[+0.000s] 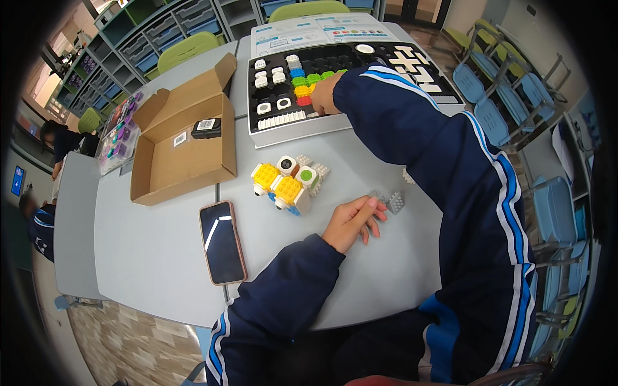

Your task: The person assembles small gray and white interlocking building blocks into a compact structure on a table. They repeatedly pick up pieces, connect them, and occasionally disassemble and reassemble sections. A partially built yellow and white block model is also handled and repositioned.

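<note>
My left hand (353, 222) rests on the table with its fingers partly spread and nothing visibly held. Right beside its fingertips lies a small grey studded block (395, 203); whether they touch is hard to tell. My right hand (325, 96) reaches into the front part of a black-lined kit tray (257, 138), its fingertips largely hidden, close to red and yellow blocks (302, 95). Between my hands and the carton stands a built model (288, 186) of yellow, white and translucent blocks with round white parts. A pale studded piece (407, 175) shows partly beside my right sleeve.
An open cardboard box (183, 151) with a small black item (206, 128) stands to the left. A phone (223, 243) lies face up nearer me. A printed sheet (322, 32) leans behind the tray. Stacked blue chairs (492, 116) are at right; other people sit far left.
</note>
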`<action>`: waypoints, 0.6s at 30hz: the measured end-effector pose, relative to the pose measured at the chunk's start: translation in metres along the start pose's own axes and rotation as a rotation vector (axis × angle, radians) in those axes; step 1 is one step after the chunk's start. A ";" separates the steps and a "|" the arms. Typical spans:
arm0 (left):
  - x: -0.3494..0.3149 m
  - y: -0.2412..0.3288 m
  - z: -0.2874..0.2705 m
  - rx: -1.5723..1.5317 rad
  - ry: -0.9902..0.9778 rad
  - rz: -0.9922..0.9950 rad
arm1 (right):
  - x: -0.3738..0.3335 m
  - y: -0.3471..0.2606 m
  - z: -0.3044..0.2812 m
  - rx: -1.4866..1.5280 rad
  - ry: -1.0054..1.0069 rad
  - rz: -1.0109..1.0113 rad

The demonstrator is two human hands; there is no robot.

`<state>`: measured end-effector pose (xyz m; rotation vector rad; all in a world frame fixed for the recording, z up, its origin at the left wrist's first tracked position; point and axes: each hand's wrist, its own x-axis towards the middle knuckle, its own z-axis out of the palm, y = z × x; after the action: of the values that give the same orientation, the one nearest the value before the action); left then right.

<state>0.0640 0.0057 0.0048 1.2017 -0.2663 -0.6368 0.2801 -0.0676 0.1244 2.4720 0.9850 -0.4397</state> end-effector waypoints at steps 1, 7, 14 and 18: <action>0.000 -0.001 0.000 -0.001 0.000 0.001 | 0.001 0.003 0.002 0.037 0.001 -0.012; 0.002 0.000 0.001 0.044 -0.012 -0.007 | 0.005 0.023 0.018 0.219 0.073 -0.082; 0.000 0.001 -0.001 0.056 -0.003 0.003 | -0.001 0.013 0.017 0.396 0.109 -0.083; 0.002 0.001 0.000 0.062 -0.011 0.006 | -0.001 0.023 0.019 0.475 0.247 -0.062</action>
<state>0.0653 0.0047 0.0056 1.2568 -0.3008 -0.6339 0.2934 -0.0927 0.1153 2.9841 1.1664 -0.4350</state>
